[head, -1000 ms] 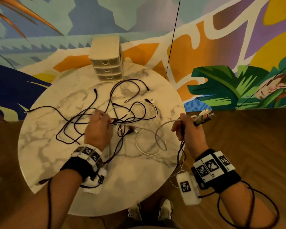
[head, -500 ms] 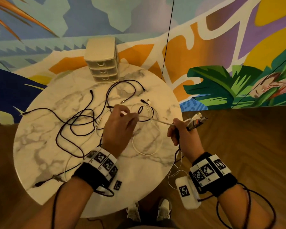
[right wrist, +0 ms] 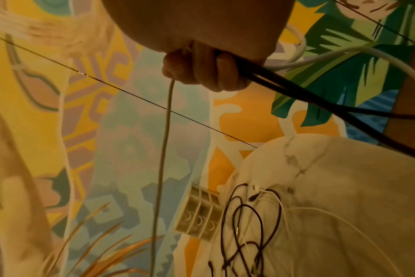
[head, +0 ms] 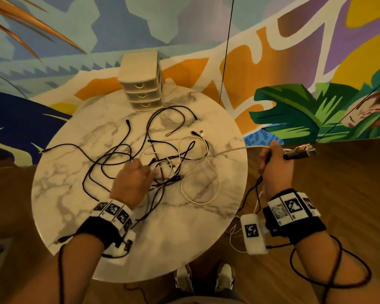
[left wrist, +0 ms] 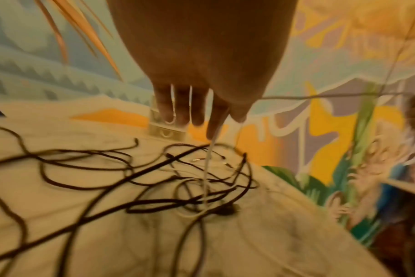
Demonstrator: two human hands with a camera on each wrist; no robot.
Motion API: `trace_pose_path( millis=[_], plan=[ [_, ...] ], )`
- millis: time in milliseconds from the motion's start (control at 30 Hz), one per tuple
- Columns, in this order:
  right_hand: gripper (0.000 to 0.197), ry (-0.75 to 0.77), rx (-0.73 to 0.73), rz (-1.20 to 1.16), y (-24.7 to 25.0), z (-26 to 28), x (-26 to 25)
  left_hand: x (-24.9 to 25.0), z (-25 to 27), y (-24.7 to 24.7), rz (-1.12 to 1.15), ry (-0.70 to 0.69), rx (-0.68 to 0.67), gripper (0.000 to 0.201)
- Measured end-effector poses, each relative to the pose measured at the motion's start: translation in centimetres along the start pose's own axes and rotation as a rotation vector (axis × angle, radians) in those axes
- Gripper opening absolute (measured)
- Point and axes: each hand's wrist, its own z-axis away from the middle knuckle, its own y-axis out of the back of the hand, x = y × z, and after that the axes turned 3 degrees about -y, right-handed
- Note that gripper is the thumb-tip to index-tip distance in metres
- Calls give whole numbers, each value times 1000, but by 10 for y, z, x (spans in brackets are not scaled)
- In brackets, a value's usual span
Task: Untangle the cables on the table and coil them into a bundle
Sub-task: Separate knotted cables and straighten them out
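Observation:
Several black cables (head: 110, 154) and thin white cables (head: 215, 191) lie tangled on the round marble table (head: 184, 238). My left hand (head: 148, 171) is over the middle of the tangle. In the left wrist view the left hand (left wrist: 223, 127) pinches a thin white cable (left wrist: 206, 168) between thumb and index finger; the cable drops into the tangle. My right hand (head: 267, 154) is off the table's right edge. It grips a bunch of cables whose plugs (head: 301, 150) stick out to the right. A pale cable (head: 228, 150) runs taut from it to the tangle. The right hand's fingers (right wrist: 201, 75) are curled round black cables (right wrist: 296, 91) and white ones.
A small beige three-drawer box (head: 140, 84) stands at the table's far edge. A painted wall is behind, with a thin black wire (head: 225, 51) hanging in front of it. Wooden floor surrounds the table, and my shoes (head: 204, 279) are under its near edge.
My left hand left the pale cable near the right hand and came back down onto the tangle. The right hand moved further right off the table, drawing the pale cable taut.

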Motion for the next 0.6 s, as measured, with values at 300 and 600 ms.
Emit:
trace_pose_path(
  millis=[300,600],
  plan=[
    [23,46,-19,106,0,10,17,-4,-26,36,-6,190,308,34],
    [22,16,115,16,17,-1,11,-62,7,17,-29,476,191,32]
  ],
)
